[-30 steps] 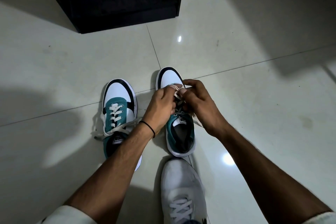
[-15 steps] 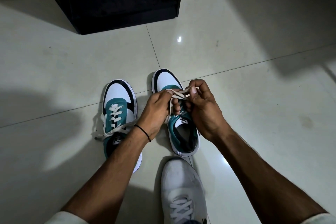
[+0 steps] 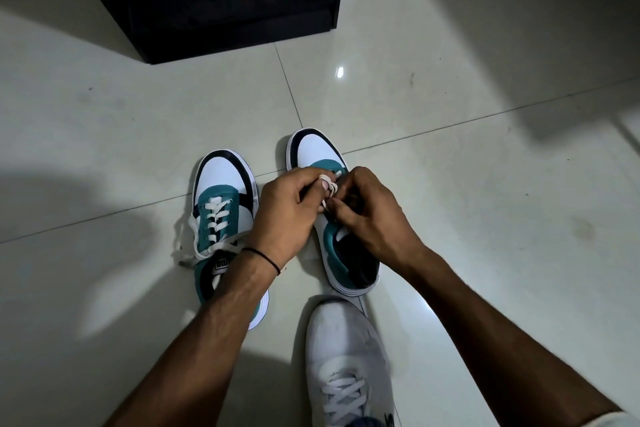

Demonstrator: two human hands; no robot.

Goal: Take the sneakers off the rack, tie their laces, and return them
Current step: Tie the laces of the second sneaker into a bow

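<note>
Head view: both sneakers on the tiled floor (image 3: 450, 184) near its middle, below the dark rack (image 3: 221, 0). Left hand (image 3: 287, 215) and right hand (image 3: 367, 215) pinch the lace (image 3: 329, 189) over the right sneaker (image 3: 322, 149), fingers clamped. Risk: a loop slipping loose before tightening. Left sneaker (image 3: 221, 191) laces trail untied.

Light: I see a dim room.
Glare: small glint on floor tile (image 3: 339, 72) at 12 o'clock.
Shadows: broad, at 9 and 2 o'clock.
Edges: I notice wide-angle bending.
</note>
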